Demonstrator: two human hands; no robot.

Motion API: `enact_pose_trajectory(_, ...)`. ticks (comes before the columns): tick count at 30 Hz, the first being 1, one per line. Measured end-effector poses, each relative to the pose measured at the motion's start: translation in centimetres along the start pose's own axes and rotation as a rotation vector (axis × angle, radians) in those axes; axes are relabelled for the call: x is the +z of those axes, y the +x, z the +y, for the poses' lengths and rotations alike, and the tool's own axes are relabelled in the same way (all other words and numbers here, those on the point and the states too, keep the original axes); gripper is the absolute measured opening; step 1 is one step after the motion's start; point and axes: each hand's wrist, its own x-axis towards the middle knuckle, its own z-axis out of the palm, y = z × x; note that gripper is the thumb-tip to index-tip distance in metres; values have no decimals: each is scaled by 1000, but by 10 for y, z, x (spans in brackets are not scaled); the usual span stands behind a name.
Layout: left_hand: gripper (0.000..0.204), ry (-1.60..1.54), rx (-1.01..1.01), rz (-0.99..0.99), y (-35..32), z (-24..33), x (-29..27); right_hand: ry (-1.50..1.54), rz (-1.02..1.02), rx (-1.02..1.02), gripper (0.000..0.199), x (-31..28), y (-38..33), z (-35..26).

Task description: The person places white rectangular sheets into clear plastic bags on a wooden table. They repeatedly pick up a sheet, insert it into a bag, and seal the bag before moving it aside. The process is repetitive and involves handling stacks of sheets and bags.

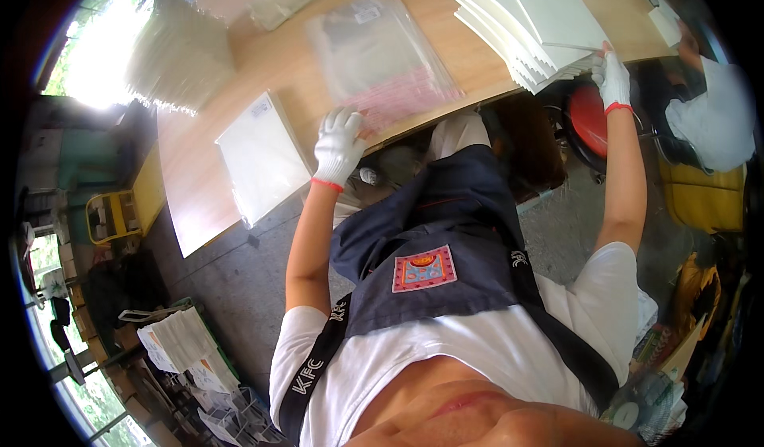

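Pinching a corner of the top board (pixel 549 5), the right hand (pixel 610 77) sits beside the white stack (pixel 495 32) at the worktop's (pixel 187 176) near edge. Along that edge, the left hand (pixel 339 141), fingers loosely unclosed, hovers between the wrapped pack (pixel 263 157) and clear bags (pixel 378 57).

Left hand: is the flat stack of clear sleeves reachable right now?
Likely yes: the left hand is right beside the clear sleeves, looks empty, and nothing visible stands between them.

Dark apron (pixel 485 268) over white shirt (pixel 541 351)
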Motion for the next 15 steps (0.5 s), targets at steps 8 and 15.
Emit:
enact_pose_trajectory(8,34,-112,-118,-335,51,4,12,158,-169,-4,26,34,13,-28)
enact_pose_trajectory(15,33,176,-229,-416,62,-14,8,210,-430,100,24,49,-73,-17)
